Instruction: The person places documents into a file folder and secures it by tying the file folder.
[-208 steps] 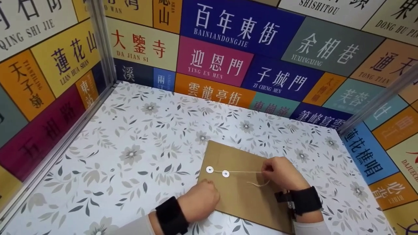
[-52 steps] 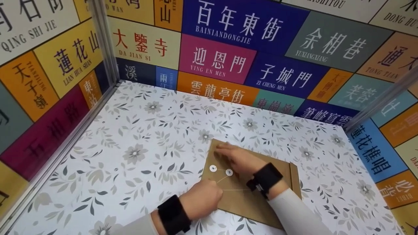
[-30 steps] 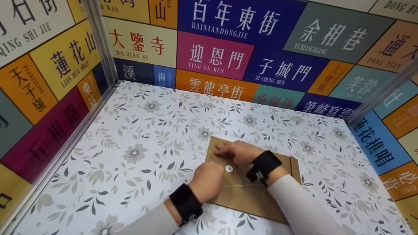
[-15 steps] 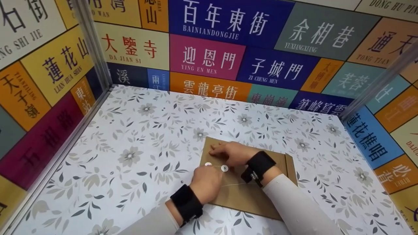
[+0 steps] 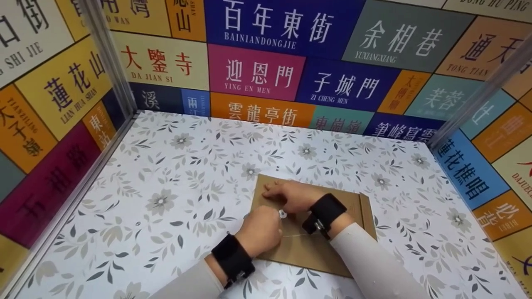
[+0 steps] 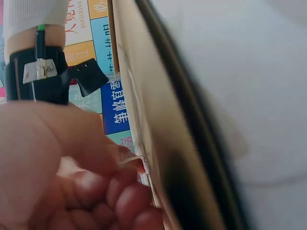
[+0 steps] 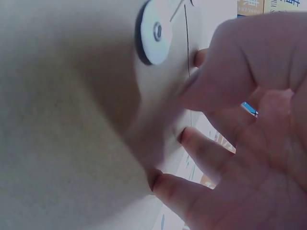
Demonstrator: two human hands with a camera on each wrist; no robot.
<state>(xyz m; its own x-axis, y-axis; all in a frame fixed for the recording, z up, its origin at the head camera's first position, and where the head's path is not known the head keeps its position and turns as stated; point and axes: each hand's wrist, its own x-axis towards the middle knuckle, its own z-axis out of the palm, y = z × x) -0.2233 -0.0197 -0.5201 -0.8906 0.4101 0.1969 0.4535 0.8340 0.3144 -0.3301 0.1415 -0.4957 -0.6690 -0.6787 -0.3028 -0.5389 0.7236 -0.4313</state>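
A brown kraft string-tie envelope [image 5: 316,257] lies on the table in the head view. My left hand [image 5: 259,232], fingers curled, covers its left side and pinches the thin string [image 6: 132,158], which shows at the thumb in the left wrist view. More of the string [image 5: 293,235] crosses the envelope to the right. One white paper button [image 5: 282,213] shows between the hands; the other is hidden in the head view. My right hand [image 5: 297,195] rests on the upper part, fingertips [image 7: 160,182] spread against the paper near the button [image 7: 156,31].
The table [image 5: 187,174] has a white floral cover. Sign-printed panels [image 5: 257,72] enclose it at the back and both sides, with clear corner strips. A black band [image 5: 232,257] is on the left wrist, another [image 5: 328,209] on the right.
Earlier my right hand pulled the string rightward; now it presses on the envelope and my left hand has the string. The left hand has since moved up, over the left button.
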